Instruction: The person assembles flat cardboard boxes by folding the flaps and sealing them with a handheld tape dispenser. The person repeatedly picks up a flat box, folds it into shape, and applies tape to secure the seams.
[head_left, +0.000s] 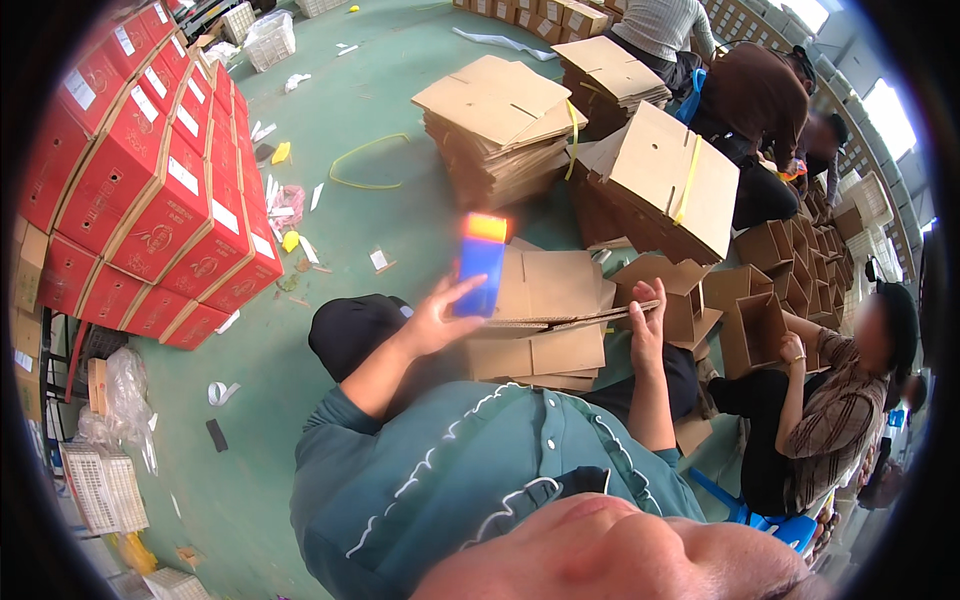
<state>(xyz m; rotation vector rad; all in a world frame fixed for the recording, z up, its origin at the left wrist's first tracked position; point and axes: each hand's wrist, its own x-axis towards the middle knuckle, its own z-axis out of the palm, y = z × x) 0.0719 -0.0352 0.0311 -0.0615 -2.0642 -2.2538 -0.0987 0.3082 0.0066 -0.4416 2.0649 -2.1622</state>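
In my left hand (pixel 437 318) is a blue block-shaped thing (pixel 481 272) with a bright orange-yellow end, held upright; it is too blurred to tell its kind. My fingers wrap round its lower part, beside the left edge of the flattened cardboard boxes (pixel 548 280) on my lap. My right hand (pixel 648 322) grips the right edge of a cardboard flap, thumb and fingers on either side of it. More flat cardboard (pixel 540 358) lies beneath, close to my body.
Ahead stand stacks of flat cardboard (pixel 495 100), one with a yellow strap (pixel 690 180). Opened boxes (pixel 755 330) sit at my right, where a seated person (pixel 840 420) handles one. Red cartons (pixel 150 190) are piled at left. Scraps and a yellow strap loop (pixel 360 150) lie on the green floor.
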